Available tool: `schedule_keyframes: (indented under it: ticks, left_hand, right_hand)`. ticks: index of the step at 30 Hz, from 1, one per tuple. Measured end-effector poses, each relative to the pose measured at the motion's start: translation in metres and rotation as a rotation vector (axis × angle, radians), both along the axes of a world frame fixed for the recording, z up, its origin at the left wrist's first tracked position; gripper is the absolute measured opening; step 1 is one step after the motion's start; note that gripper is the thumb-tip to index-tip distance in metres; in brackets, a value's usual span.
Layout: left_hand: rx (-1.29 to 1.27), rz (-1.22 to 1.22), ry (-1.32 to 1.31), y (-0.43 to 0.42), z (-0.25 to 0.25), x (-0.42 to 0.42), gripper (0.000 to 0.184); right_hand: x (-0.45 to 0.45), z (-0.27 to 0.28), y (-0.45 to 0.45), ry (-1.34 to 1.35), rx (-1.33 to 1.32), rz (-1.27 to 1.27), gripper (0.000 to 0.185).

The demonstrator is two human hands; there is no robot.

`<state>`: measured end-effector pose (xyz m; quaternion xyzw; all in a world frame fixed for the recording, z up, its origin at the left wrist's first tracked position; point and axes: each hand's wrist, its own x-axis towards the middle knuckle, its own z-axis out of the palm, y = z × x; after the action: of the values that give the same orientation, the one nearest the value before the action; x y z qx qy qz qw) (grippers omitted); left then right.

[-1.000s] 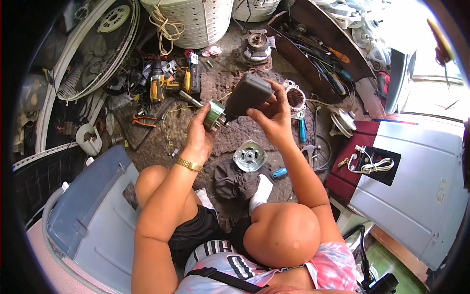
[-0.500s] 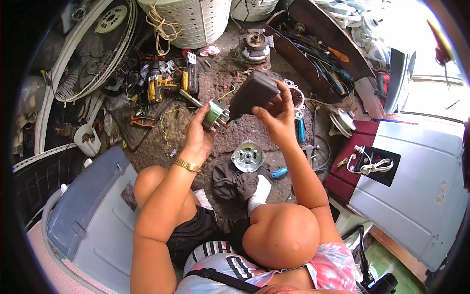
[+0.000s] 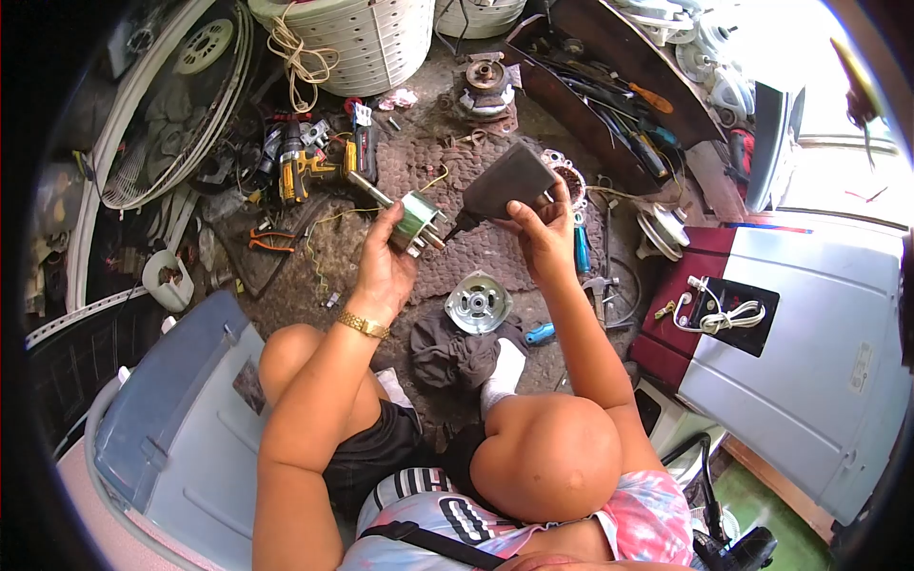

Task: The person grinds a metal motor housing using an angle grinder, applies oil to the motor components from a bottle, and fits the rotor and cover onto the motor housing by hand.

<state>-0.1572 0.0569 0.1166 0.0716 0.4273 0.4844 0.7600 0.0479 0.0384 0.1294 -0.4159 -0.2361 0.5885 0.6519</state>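
Note:
My left hand point(image 3: 384, 271) is closed around a motor rotor point(image 3: 417, 221), a silvery-green cylinder with short prongs at one end. Its long shaft points up and left. In my right hand point(image 3: 543, 238) is a dark flat-sided bottle point(image 3: 511, 183), tilted so that its narrow black spout point(image 3: 461, 227) points down toward the pronged end of the rotor. Spout and rotor are very close; I cannot tell whether they touch. Below them a round metal motor end cover point(image 3: 479, 303) lies on a dark cloth point(image 3: 447, 350).
A yellow drill point(image 3: 303, 169) and orange-handled pliers point(image 3: 273, 240) lie at the left. A motor point(image 3: 486, 88) stands at the back, beside a brown tool box point(image 3: 562, 100). A stator point(image 3: 568, 181), a blue-handled screwdriver point(image 3: 582, 249) and a hammer point(image 3: 599, 288) are right of my hands.
The bottle has turned in my right hand, showing its broad side, and its spout now shows next to the rotor. My left hand keeps the rotor in nearly the same place.

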Motion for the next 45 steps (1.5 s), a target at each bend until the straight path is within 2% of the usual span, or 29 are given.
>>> schedule_keyframes:
  ticks: [5,6,8,10,11,12,13,14,15,16,18,20,21,22,25,28,30,31,32,33,36,38,45]
  left_hand:
    - [0.061,-0.073,-0.015,0.0,0.005,-0.001,0.032]
    - [0.081,-0.125,0.05,0.002,0.005,-0.001,0.03]
    - [0.122,-0.22,0.178,0.005,0.004,-0.001,0.027]
    - [0.142,-0.3,0.312,0.007,0.01,0.002,0.037]
    - [0.169,-0.379,0.363,0.012,0.007,0.001,0.045]
    - [0.196,-0.458,0.413,0.015,0.005,0.001,0.053]
    - [0.193,-0.508,0.47,0.016,0.009,0.006,0.068]
    - [0.223,-0.572,0.538,0.017,0.015,0.014,0.073]
    - [0.255,-0.639,0.601,0.019,0.027,0.028,0.077]
    - [0.292,-0.705,0.66,0.021,0.032,0.042,0.082]
    - [0.453,-0.804,0.737,0.021,0.021,0.067,0.094]
    - [0.678,-0.955,0.952,0.022,0.016,0.093,0.1]
    - [0.718,-0.989,0.961,0.02,0.025,0.108,0.103]
    - [0.731,-1.045,0.975,0.018,0.036,0.122,0.102]
    - [1.009,-0.972,0.846,0.019,0.025,0.155,0.101]
    - [1.151,-0.997,0.788,0.042,0.001,0.177,0.098]
    - [1.158,-0.831,0.749,0.061,-0.028,0.178,0.076]
    - [1.018,-0.698,0.74,0.068,-0.055,0.179,0.06]
    - [0.801,-0.645,0.787,0.073,-0.061,0.176,0.05]
    - [0.846,-0.536,0.897,0.08,-0.097,0.173,0.048]
    - [0.639,-0.589,0.962,0.081,-0.132,0.171,0.049]
    - [0.712,-0.663,1.082,0.079,-0.143,0.172,0.052]
    - [0.567,-0.686,0.957,0.067,-0.163,0.185,0.054]
  right_hand:
    - [0.023,-0.042,-0.02,0.145,-0.205,0.113,0.063]
    - [0.032,-0.055,-0.026,0.071,-0.293,0.106,0.065]
    - [0.062,-0.104,-0.04,-0.178,-0.441,0.177,0.067]
    - [0.08,-0.124,-0.052,-0.453,-0.525,0.256,0.064]
    - [0.086,-0.127,-0.056,-0.795,-0.642,0.373,0.061]
    - [0.1,-0.177,-0.069,-1.181,-0.404,0.349,0.058]
    - [0.094,-0.144,-0.064,-1.389,-0.309,0.357,0.056]
    - [0.088,-0.109,-0.06,-1.594,-0.21,0.36,0.055]
    - [0.09,-0.1,-0.049,-1.318,-0.137,0.281,0.053]
    - [0.091,-0.086,-0.037,-0.864,-0.191,0.348,0.056]
    - [0.093,-0.029,-0.022,-0.183,-0.236,0.546,0.064]
    - [0.103,-0.035,-0.02,-0.17,-0.177,0.65,0.07]
    - [0.104,-0.031,-0.019,-0.257,-0.078,0.675,0.069]
    - [0.109,-0.022,-0.022,-0.283,-0.101,0.659,0.064]
    - [0.132,-0.004,-0.03,-0.336,-0.177,0.502,0.058]
    - [0.159,0.0,-0.027,-0.681,-0.061,0.352,0.065]
    - [0.169,-0.001,-0.019,-0.847,-0.03,0.191,0.067]
    - [0.175,-0.007,-0.014,-0.903,-0.006,0.143,0.066]
    - [0.181,-0.014,-0.008,-0.959,0.02,0.095,0.066]
    - [0.186,-0.021,-0.002,-1.111,0.058,0.053,0.063]
    - [0.189,-0.038,0.014,-1.181,0.068,0.061,0.057]
    - [0.19,-0.054,0.022,-1.195,0.03,0.121,0.054]
    - [0.184,-0.083,0.039,-1.398,0.146,0.185,0.055]
